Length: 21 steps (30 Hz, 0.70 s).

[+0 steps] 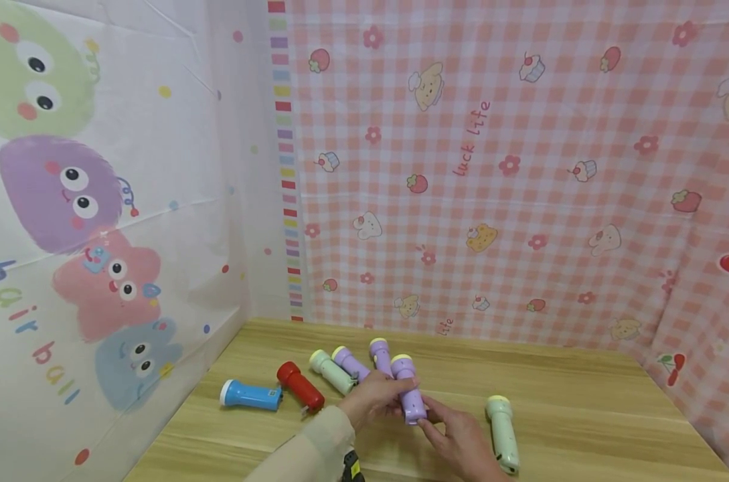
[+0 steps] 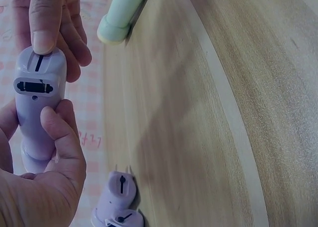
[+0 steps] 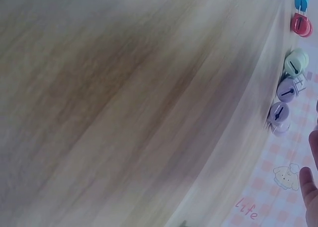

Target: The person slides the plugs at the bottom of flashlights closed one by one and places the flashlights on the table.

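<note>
Above the bench, between the two hands, a purple flashlight was held up, its yellow-rimmed head tilted away from the person and its tail end toward them. The left hand had its fingers curled round the barrel, while the right hand pinched the tail, one fingertip against the end face beside a narrow dark slot.

By its sheen, the body looked like hard moulded plastic – probably light for its bulk, stiff, and unlikely to dent under a firm squeeze. Smooth and rounded as it was, it might well have slid or turned between fingertips alone, so a wrap round the middle of the barrel seemed the surest hold, with the flared head as a stop. The raised plate near the tail, with its dark recess, seemed the part to treat gently.

On a neighbouring purple flashlight, thin prongs stuck out and looked easy to bend or snag; whether the held one had its own out could not be told. A pale green flashlight lay on the right – near the right hand but not touching it.
</note>
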{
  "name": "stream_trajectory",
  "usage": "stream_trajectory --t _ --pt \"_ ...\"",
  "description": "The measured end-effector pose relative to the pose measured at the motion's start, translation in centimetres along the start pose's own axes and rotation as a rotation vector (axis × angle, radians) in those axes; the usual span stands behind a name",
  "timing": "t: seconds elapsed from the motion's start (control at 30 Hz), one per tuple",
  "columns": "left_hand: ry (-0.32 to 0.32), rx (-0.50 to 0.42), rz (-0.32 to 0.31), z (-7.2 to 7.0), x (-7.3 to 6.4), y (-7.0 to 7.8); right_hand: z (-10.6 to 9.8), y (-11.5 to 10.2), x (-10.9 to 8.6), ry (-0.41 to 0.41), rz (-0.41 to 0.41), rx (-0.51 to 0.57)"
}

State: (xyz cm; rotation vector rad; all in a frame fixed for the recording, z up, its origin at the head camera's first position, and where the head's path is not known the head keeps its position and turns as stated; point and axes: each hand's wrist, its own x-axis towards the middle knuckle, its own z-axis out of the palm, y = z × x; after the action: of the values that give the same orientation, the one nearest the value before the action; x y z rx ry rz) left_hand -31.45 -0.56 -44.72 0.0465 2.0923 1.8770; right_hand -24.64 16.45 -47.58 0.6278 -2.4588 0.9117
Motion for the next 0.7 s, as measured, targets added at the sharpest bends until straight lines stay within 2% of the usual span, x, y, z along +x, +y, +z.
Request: stream_trajectory --t 0.2,0.4,0.7 --pt "-0.003 0.003 0.002 0.1 -0.1 0.1 -0.2 0.2 0.0 -0.040 0.043 0.024" --pt "0.006 0.006 0.008 0.2 -0.1 0.0 -0.7 0.4 -0.2 -0.062 0.124 0.046" --pt "-0.002 0.003 0.019 0.4 -0.2 -0.2 -2.3 1.9 0.1 0.025 0.201 -0.032"
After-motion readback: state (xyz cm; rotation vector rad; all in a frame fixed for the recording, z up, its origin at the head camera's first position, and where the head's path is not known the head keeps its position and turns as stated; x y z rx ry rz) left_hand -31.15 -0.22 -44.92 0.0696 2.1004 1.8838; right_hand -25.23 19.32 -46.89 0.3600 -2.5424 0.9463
